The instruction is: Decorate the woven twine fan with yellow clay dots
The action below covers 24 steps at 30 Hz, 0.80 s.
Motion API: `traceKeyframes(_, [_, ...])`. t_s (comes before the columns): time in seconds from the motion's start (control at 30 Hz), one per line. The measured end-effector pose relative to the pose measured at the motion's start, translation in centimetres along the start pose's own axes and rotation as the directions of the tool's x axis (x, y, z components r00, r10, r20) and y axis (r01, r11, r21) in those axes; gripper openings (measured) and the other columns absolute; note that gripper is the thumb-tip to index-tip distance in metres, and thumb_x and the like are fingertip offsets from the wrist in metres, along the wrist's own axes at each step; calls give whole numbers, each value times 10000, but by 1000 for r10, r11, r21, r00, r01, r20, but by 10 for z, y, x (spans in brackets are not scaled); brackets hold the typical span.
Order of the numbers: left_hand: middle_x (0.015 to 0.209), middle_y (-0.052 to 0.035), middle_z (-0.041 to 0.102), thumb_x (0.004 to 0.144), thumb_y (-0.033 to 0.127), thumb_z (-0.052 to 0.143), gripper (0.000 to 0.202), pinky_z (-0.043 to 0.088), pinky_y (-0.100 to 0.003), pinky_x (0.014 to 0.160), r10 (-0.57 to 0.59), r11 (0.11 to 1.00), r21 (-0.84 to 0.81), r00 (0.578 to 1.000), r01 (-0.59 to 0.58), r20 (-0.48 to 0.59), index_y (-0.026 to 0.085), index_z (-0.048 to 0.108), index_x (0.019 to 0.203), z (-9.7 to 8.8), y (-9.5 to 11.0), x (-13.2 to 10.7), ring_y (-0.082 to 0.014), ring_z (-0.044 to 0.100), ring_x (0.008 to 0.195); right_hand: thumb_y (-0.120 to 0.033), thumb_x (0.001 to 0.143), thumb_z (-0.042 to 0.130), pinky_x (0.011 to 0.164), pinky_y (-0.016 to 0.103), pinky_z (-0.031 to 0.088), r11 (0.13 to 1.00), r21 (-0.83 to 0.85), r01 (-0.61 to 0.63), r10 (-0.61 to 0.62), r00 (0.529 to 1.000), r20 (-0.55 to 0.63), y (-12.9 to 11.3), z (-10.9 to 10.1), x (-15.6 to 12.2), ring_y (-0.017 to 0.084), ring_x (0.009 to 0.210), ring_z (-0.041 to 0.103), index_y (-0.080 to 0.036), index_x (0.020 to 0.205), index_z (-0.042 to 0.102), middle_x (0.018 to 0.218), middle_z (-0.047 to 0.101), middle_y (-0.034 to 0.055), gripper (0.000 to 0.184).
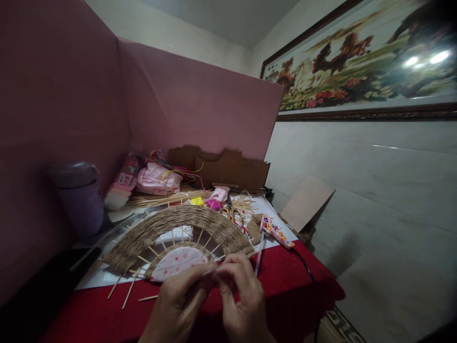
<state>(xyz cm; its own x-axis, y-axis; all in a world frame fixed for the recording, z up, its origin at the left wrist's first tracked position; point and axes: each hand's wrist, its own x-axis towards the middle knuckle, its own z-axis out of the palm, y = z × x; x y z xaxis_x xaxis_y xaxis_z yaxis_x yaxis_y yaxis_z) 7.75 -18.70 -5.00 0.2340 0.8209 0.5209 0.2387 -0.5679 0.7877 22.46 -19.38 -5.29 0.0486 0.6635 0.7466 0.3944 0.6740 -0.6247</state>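
My left hand and my right hand meet at the front of the table, fingertips pinched together. Whatever lies between the fingers is too small and hidden to name. Just behind them lies a fan-shaped woven piece, a wide brown twine band on thin wooden sticks. At its base is a half circle of white cloth with red dots, edged in twine; my left hand covers part of its lower edge. Several loose sticks lie to the left of my left hand.
A flower-patterned glue gun with a black cord lies at right, a glue stick below it. Scissors, yellow and magenta packets, sticks and torn cardboard stand behind. A purple lidded cup is at left. Pink panels enclose the back and left.
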Motion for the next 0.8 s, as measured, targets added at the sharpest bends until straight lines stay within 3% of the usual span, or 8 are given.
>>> traceKeyframes(0.07, [961, -18, 718, 831, 245, 561, 202, 538, -227, 737, -68, 996, -70, 993, 61, -93, 257, 683, 992, -2, 1, 2, -156, 663, 855, -267, 856, 543, 559, 219, 440, 936, 179, -302, 293, 953, 72, -2, -1, 1, 118, 625, 534, -163, 755, 574, 690, 551, 23, 149])
traceKeyframes(0.13, [975, -28, 718, 817, 262, 576, 169, 541, -224, 722, -113, 990, -104, 976, 95, -187, 239, 702, 927, -5, 3, 6, -163, 666, 853, -380, 824, 582, 428, 184, 369, 731, 363, -578, 542, 815, 205, -5, -1, 3, 84, 504, 463, -154, 768, 571, 629, 537, 2, 233])
traceKeyframes(0.2, [981, -37, 717, 794, 269, 600, 153, 539, -227, 731, -117, 991, -92, 967, 99, -226, 226, 715, 886, -8, 6, 10, -173, 661, 875, -432, 771, 632, 364, 160, 301, 505, 510, -697, 637, 699, 324, -8, -1, 7, 60, 453, 416, -140, 796, 578, 636, 549, 1, 297])
traceKeyframes(0.27, [959, -38, 718, 786, 271, 606, 154, 540, -231, 727, -110, 992, -88, 970, 93, -218, 224, 719, 879, -9, 8, 13, -176, 658, 879, -429, 733, 675, 370, 150, 305, 357, 611, -706, 648, 659, 383, -10, -1, 10, 53, 466, 432, -126, 816, 586, 666, 567, 10, 326])
traceKeyframes(0.4, [882, -26, 716, 800, 272, 592, 174, 544, -235, 699, -112, 990, -107, 980, 96, -163, 230, 709, 921, -6, 9, 13, -168, 657, 851, -422, 758, 664, 401, 152, 335, 238, 689, -684, 629, 649, 428, -12, -1, 12, 55, 497, 461, -108, 827, 597, 685, 577, 24, 329])
traceKeyframes(0.57, [746, -2, 691, 824, 267, 567, 180, 529, -227, 702, -80, 997, -22, 989, 78, -125, 226, 698, 939, -1, 7, 16, -159, 652, 840, -341, 723, 727, 384, 134, 284, 156, 724, -672, 588, 652, 478, -8, -2, 14, 29, 457, 372, -131, 706, 527, 590, 503, -29, 290])
traceKeyframes(0.67, [716, 6, 684, 833, 257, 558, 180, 518, -212, 674, -4, 998, 60, 994, 11, -112, 219, 693, 946, -2, 8, 25, -149, 654, 801, -352, 729, 719, 373, 134, 286, 187, 718, -670, 572, 668, 475, -4, -3, 19, 25, 426, 359, -132, 674, 516, 541, 482, -41, 305])
traceKeyframes(0.8, [797, 2, 715, 840, 231, 553, 186, 504, -190, 602, 103, 990, 106, 992, -94, -77, 221, 680, 977, -5, 6, 41, -115, 646, 692, -446, 767, 653, 320, 131, 270, 308, 678, -667, 591, 693, 413, -1, -3, 26, 30, 374, 386, -132, 691, 539, 536, 530, -24, 343])
